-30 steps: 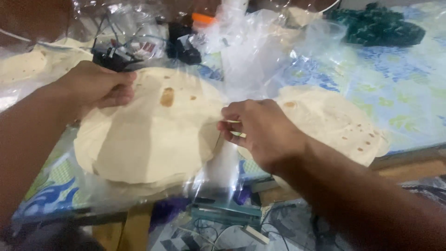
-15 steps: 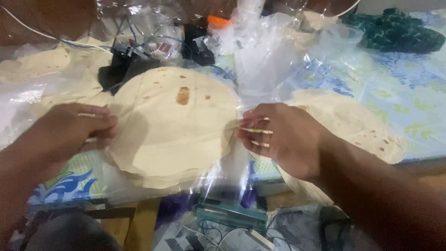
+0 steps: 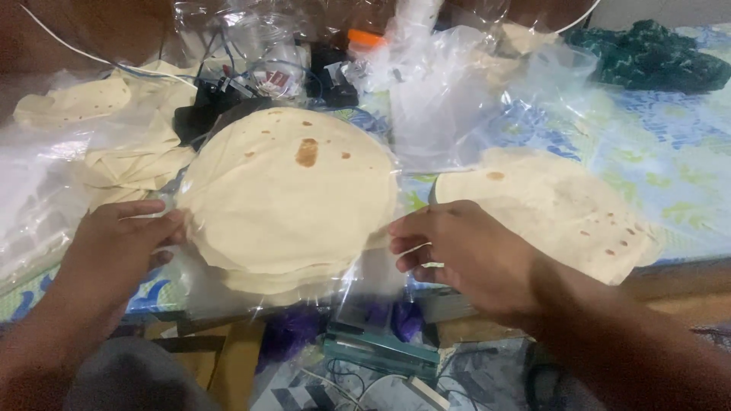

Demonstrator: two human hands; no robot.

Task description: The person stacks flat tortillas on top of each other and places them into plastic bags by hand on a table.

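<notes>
Two hands grip opposite edges of one clear plastic bag (image 3: 358,281) that holds a stack of round flatbreads (image 3: 289,198). The left hand (image 3: 114,247) has its fingers (image 3: 156,228) closed narrow on the bag film at the left rim of the stack; the right hand (image 3: 464,255) has its fingers (image 3: 407,228) pinched on the film at the right rim. Both hands hold the bag, not the bread itself, as far as the view shows.

The stack lies flat inside the bag at the near edge of the surface (image 3: 670,167), between the hands, with the bag's open end apparently hanging toward the person. Judged step: bagging the stack, with the film being pulled snug around it. The next move would call for an even pull on both sides, so that the thin breads neither fold nor slip out of the opening.

Surroundings: a second flatbread pile (image 3: 556,205) lies just beside the right hand, uncovered. Folded flatbreads (image 3: 129,164) and a single round one (image 3: 76,103) lie to the far left, partly under loose film. Crumpled empty bags (image 3: 449,91) stand behind the stack, close enough to snag. Cables and a dark device (image 3: 205,99) sit beyond, and a dark green cloth (image 3: 655,53) lies at the far right corner.
</notes>
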